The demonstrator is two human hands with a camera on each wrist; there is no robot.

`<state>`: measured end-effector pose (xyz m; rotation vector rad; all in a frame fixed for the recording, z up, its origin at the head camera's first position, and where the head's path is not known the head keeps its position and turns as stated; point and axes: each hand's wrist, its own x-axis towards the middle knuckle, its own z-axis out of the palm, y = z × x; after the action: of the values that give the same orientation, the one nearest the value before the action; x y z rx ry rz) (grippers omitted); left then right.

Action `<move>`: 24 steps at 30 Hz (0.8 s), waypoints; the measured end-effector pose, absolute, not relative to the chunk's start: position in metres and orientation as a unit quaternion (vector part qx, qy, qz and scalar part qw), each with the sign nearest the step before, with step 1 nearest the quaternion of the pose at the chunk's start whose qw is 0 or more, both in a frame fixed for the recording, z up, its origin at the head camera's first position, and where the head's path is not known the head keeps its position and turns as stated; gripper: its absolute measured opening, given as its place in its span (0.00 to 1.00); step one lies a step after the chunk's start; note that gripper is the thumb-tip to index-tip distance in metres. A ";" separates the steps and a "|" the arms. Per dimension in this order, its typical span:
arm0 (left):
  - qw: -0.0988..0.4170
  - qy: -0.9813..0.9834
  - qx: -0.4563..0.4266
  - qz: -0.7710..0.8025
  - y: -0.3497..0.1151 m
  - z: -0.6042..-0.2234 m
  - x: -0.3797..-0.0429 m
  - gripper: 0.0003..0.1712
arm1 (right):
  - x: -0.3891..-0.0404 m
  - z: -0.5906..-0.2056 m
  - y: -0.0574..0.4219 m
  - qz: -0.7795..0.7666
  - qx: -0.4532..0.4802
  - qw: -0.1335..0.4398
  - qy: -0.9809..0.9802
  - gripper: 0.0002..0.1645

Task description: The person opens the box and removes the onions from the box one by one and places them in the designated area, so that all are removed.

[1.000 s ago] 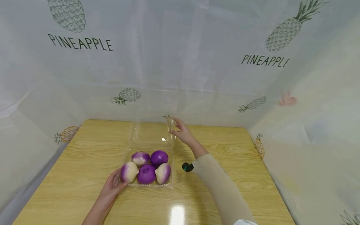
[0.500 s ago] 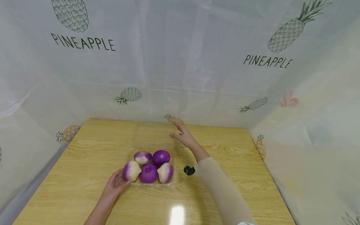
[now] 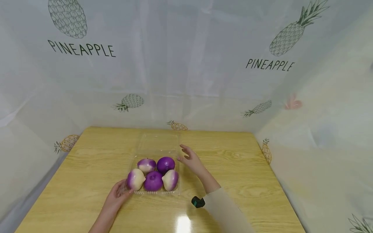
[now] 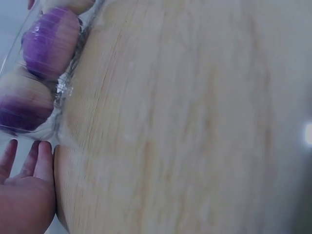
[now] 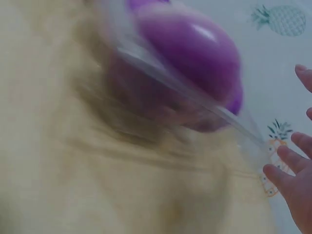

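Observation:
A clear plastic clamshell box [image 3: 157, 193] rests on the table with its lid [image 3: 158, 142] folded back behind it. Several purple-and-white turnips [image 3: 153, 181] fill the base in two rows. My left hand [image 3: 115, 195] is at the box's front left corner, thumb by the front edge and fingers along the side. In the left wrist view its fingers [image 4: 44, 161] look straight, fingertips right at the plastic. Beside the box's right side, my right hand [image 3: 193, 163] has its fingers spread and holds nothing. The right wrist view shows a purple turnip [image 5: 195, 58] behind the blurred box wall.
The wooden table [image 3: 233, 161] extends around the box on all sides. A pale curtain [image 3: 180, 64] printed with pineapples hangs behind the table and along its sides. A black device [image 3: 198, 202] sits at my right wrist, next to the beige sleeve [image 3: 225, 210].
The raised lid has gone down flat behind the box. My right hand has let go of its edge and moved back toward me along the right side. The left hand stays at the corner.

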<state>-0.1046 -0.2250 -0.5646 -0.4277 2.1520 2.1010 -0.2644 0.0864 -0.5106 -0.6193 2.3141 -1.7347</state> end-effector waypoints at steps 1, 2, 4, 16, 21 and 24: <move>0.056 0.707 -0.141 0.691 -0.226 -0.564 -0.105 0.48 | -0.257 -0.513 0.086 -0.591 -0.214 0.091 0.772 0.38; 0.061 0.704 -0.143 0.693 -0.227 -0.563 -0.105 0.48 | -0.250 -0.515 0.085 -0.596 -0.220 0.088 0.767 0.38; 0.064 0.702 -0.143 0.695 -0.229 -0.562 -0.106 0.49 | -0.236 -0.519 0.082 -0.605 -0.231 0.078 0.758 0.37; 0.079 0.711 -0.150 0.682 -0.234 -0.572 -0.098 0.48 | -0.184 -0.546 0.069 -0.559 -0.242 0.103 0.786 0.56; 0.077 0.724 -0.152 0.669 -0.231 -0.574 -0.099 0.46 | -0.181 -0.552 0.071 -0.540 -0.249 0.080 0.800 0.59; 0.071 0.732 -0.155 0.659 -0.230 -0.572 -0.101 0.45 | -0.181 -0.553 0.071 -0.528 -0.251 0.071 0.808 0.59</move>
<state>-0.1008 -0.2304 -0.5719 -0.4657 2.2021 1.9815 -0.1813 0.0705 -0.5530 -0.7537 2.4307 -1.5890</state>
